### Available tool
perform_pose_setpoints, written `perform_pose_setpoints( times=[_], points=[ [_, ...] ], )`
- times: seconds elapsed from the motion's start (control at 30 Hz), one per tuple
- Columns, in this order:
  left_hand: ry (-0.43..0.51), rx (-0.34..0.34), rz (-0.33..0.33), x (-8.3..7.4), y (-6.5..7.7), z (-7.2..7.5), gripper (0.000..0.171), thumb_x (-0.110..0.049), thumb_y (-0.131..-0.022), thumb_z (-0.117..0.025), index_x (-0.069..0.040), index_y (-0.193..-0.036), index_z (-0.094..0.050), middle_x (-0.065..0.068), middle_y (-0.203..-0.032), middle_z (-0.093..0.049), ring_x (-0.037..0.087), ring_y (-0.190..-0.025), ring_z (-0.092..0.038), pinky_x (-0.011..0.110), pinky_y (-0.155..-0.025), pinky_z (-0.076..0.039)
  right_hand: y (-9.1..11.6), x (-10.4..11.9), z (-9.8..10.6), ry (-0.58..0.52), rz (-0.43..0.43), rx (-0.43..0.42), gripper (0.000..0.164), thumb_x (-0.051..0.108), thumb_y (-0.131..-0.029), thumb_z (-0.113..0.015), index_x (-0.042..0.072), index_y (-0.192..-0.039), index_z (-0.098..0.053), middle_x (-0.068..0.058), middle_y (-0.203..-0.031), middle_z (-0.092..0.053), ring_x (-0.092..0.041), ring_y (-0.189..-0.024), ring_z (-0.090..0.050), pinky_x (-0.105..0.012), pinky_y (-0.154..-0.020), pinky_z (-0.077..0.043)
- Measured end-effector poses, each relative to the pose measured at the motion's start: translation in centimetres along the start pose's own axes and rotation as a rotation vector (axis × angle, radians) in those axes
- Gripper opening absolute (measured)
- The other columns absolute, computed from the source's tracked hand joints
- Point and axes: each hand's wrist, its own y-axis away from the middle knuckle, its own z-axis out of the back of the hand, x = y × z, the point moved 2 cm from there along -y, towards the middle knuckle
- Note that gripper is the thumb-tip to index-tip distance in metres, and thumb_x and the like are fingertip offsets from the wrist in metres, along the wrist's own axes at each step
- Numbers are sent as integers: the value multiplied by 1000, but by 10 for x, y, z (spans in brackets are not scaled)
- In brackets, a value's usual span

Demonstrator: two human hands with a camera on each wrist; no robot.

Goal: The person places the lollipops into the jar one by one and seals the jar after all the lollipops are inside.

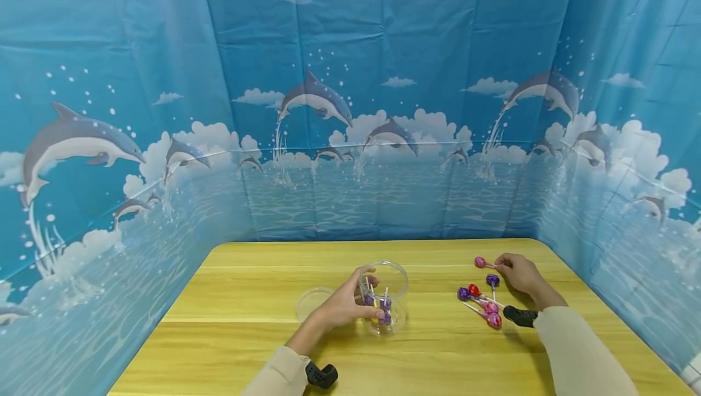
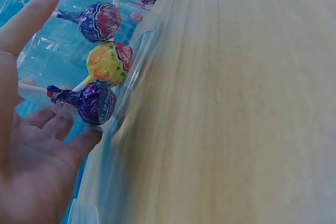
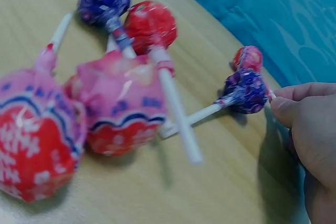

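My left hand (image 1: 342, 307) grips a clear plastic jar (image 1: 398, 287) around its side, thumb toward me. Inside it, in the left wrist view, are a yellow lollipop (image 2: 107, 65), a dark purple lollipop (image 2: 97, 103) and a purple-and-red one (image 2: 101, 22). At the back right, my right hand (image 1: 520, 274) pinches the stick of a pink lollipop (image 1: 480, 262) between thumb and forefinger. A purple lollipop (image 1: 493, 280) lies just in front of that hand, its head overlapping the pink one in the right wrist view.
Nearer me on the right lies a loose cluster: another purple lollipop (image 1: 463, 293), a red lollipop (image 1: 474, 290) and pink ones (image 1: 494, 321) with crossing sticks. A clear round lid (image 1: 304, 306) lies left of the jar. Dolphin-printed curtains (image 1: 383, 201) border the wooden table (image 1: 246, 298).
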Motion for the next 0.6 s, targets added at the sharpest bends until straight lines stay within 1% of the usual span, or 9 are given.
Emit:
perform_pose_setpoints(
  times=[0.07,0.2,0.3,0.37,0.5,0.6],
  points=[
    [-4,4,0,0,0,1,88,-28,-89,-85,-28,-158,-31,19,-150,-47,38,-138,-48,43,-108,-43,0,-1,2,-23,-25,6,16,5,-106,-56,-7,-106,-67,-16,-95,-65,-35,-87,-60,-55,-77,-50],
    [-9,4,-4,1,-2,1,89,-29,-88,-86,-27,-158,-31,18,-150,-47,36,-137,-49,42,-107,-45,0,1,7,-91,-73,26,23,8,-108,-52,-10,-113,-65,-19,-100,-65,-34,-89,-59,-49,-76,-52],
    [-11,9,-7,2,-4,0,89,-29,-88,-85,-26,-158,-31,17,-149,-48,35,-135,-50,41,-106,-46,0,4,12,-119,-78,29,27,11,-110,-48,-12,-117,-62,-21,-103,-64,-31,-88,-59,-44,-72,-51],
    [-8,16,-7,2,-6,-1,88,-28,-88,-85,-26,-158,-31,17,-149,-48,34,-134,-51,40,-105,-46,0,6,14,-120,-68,22,29,12,-111,-48,-12,-119,-62,-23,-105,-64,-31,-88,-59,-43,-71,-51],
    [-7,15,-2,3,-6,0,88,-28,-89,-84,-27,-159,-30,15,-149,-48,33,-133,-52,39,-105,-46,-3,12,16,-133,-56,6,31,15,-112,-48,-11,-121,-62,-24,-109,-64,-35,-94,-60,-45,-73,-51],
    [-5,0,4,3,-2,1,88,-25,-89,-84,-27,-159,-30,17,-149,-48,34,-134,-51,40,-106,-46,-6,22,13,-160,-43,11,32,17,-112,-48,-10,-121,-62,-24,-111,-63,-38,-98,-60,-45,-75,-52]
  ],
)
